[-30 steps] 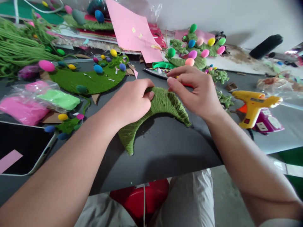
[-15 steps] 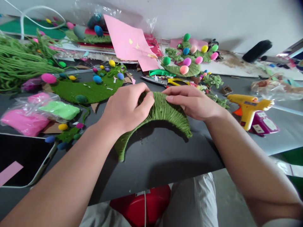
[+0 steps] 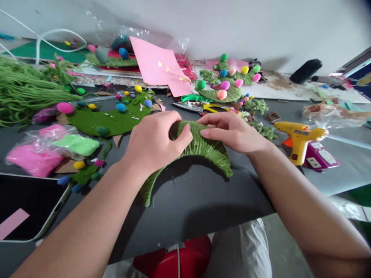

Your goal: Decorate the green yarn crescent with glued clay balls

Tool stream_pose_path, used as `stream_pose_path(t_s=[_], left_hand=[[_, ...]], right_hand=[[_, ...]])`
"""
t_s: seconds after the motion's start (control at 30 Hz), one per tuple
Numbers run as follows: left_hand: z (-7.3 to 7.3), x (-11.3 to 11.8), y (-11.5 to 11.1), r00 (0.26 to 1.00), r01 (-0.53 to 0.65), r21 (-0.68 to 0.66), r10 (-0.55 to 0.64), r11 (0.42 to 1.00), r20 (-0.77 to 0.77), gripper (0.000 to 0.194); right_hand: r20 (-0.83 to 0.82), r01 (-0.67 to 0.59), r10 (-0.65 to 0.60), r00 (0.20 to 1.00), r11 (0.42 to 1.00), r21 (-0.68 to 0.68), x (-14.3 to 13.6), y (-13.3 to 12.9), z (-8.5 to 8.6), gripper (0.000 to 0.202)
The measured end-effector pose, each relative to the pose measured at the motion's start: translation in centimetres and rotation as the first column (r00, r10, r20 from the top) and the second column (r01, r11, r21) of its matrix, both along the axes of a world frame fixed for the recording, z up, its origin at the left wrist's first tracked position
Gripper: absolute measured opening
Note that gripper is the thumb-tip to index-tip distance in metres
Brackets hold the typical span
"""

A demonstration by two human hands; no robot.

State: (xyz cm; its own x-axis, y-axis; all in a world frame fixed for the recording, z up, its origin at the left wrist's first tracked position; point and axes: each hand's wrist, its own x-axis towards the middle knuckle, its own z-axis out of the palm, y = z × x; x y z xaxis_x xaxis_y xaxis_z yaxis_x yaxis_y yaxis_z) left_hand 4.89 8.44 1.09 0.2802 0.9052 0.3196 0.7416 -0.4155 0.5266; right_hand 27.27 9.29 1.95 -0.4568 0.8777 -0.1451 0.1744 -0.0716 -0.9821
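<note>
Here, in the head view, the green yarn-wrapped crescent (image 3: 201, 146) arches over the near part of the grey table (image 3: 185, 197), tips toward the person, with the left hand (image 3: 159, 141) gripping the left of its arch and the right hand (image 3: 232, 133) pinching its outer edge right of centre. It looks light and fairly stiff beneath soft, grippy yarn; the broad middle seems the safest hold, since the narrow tips could bend or shed their wraps.

A yellow plastic glue gun (image 3: 299, 134) lies beside a purple-and-white box (image 3: 325, 158); a notched pink paper sheet (image 3: 153, 60) lies near the pale wall (image 3: 232, 31); a narrow pink paper strip (image 3: 13, 224) rests on a white-edged black-screened device (image 3: 31, 197), partly cropped, perhaps a tablet
</note>
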Motion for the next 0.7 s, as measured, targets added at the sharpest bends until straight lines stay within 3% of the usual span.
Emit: stream_pose_path(t_s=[0.17,0.47,0.7], left_hand=[[0.1,0.1,-0.1,1.000,0.021,-0.012,-0.021,1.000,-0.001,0.024],[0.2,-0.1,-0.1,0.999,0.011,-0.083,-0.015,0.996,-0.045,0.031],[0.4,-0.2,0.0,0.990,-0.079,-0.142,0.061,0.987,-0.125,0.034]], right_hand=[[0.030,0.040,-0.040,0.999,0.999,0.012,-0.5,-0.1,0.1,0.015],[0.068,0.076,-0.080,0.994,0.995,0.064,-0.9,0.1,-0.3,0.020],[0.081,0.058,-0.064,0.995,0.996,0.074,-1.4,0.4,-1.4,0.032]])
